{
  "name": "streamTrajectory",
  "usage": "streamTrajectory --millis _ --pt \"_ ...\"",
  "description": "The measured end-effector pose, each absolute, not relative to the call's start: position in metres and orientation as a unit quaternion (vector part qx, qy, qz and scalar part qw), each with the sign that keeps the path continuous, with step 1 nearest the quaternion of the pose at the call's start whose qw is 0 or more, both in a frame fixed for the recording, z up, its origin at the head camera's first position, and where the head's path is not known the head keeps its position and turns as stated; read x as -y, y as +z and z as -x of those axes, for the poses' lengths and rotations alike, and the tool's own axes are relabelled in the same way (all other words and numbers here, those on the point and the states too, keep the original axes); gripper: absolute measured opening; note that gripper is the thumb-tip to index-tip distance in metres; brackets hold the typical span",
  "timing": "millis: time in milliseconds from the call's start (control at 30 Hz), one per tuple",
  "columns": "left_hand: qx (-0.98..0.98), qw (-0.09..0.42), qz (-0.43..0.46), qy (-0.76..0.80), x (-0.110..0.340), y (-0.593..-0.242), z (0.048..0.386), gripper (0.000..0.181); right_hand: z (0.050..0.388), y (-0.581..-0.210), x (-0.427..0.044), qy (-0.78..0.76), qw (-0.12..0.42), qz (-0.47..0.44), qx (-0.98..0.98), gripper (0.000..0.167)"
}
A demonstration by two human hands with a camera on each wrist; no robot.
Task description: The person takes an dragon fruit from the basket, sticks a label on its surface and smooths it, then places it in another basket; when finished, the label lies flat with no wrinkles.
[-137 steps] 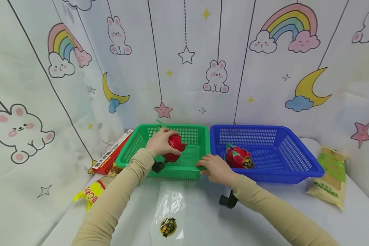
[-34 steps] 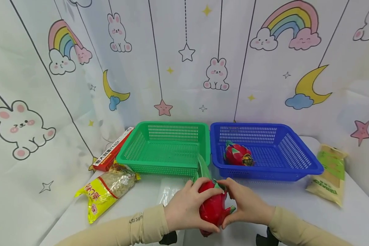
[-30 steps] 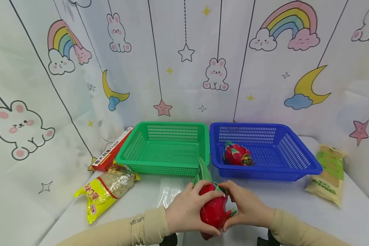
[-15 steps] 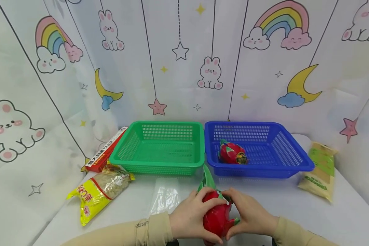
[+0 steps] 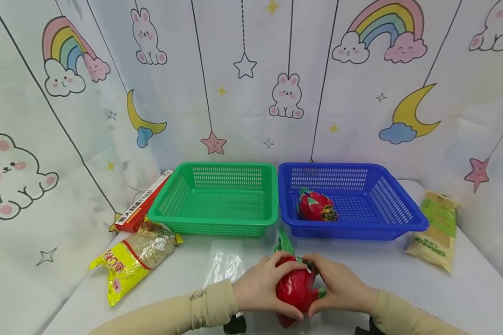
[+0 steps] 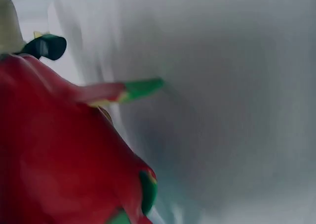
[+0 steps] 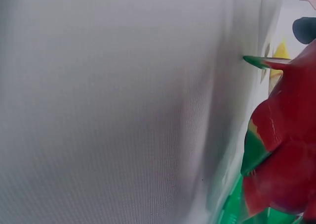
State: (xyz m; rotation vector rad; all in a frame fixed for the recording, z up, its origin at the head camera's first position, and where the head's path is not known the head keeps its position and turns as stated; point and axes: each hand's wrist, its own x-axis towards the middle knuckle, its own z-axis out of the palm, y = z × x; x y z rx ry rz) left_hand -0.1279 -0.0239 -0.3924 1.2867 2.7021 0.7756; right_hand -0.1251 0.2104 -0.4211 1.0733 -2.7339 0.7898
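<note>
A red dragon fruit (image 5: 295, 286) with green-tipped scales is held between both hands, in front of the two baskets. My left hand (image 5: 260, 284) grips it from the left, fingers over its top and thumb near its lower end. On the other side, my right hand (image 5: 345, 286) curls its fingers and thumb against the fruit. The left wrist view shows the dragon fruit (image 6: 59, 150) large and close, above the white table. In the right wrist view its red skin (image 7: 291, 135) fills the right edge. Another dragon fruit (image 5: 312, 206), bearing a dark gold sticker, lies in the blue basket (image 5: 352, 229).
The green basket (image 5: 214, 225) stands left of the blue one. A yellow food bag (image 5: 127, 267) and a red pasta box (image 5: 144, 202) lie at the left. A clear plastic bag (image 5: 224, 265) lies beyond my left wrist. At the right is a tan-green packet (image 5: 435, 232).
Earlier my left hand held the dragon fruit in the green basket while my right touched the rim. The fruit came out to the front, into both hands. Lately the view shifted slightly.
</note>
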Motion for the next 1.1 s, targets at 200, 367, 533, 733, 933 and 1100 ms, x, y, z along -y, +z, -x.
streamTrajectory --millis 200,367,533,733,933,1100 --pt "-0.869 0.066 -0.397 0.289 0.026 -0.397 0.139 0.078 0.132 -0.419 -0.209 0.27 0.008 -0.336 0.902 0.092" --pt "-0.867 0.104 -0.374 0.313 0.028 -0.399 0.146 0.077 0.138 -0.418 -0.208 0.275 -0.027 -0.316 0.908 0.094" --pt "-0.865 0.115 -0.367 0.323 0.029 -0.399 0.151 0.076 0.142 -0.417 -0.208 0.271 -0.044 -0.311 0.91 0.093" --pt "-0.866 0.125 -0.363 0.321 0.03 -0.401 0.155 0.075 0.145 -0.419 -0.208 0.271 -0.05 -0.312 0.909 0.09" --pt "-0.865 0.138 -0.363 0.319 0.029 -0.402 0.157 0.075 0.146 -0.42 -0.209 0.254 -0.053 -0.317 0.912 0.088" --pt "-0.863 0.171 -0.358 0.314 0.03 -0.399 0.159 0.08 0.149 -0.418 -0.21 0.226 -0.067 -0.326 0.916 0.09"
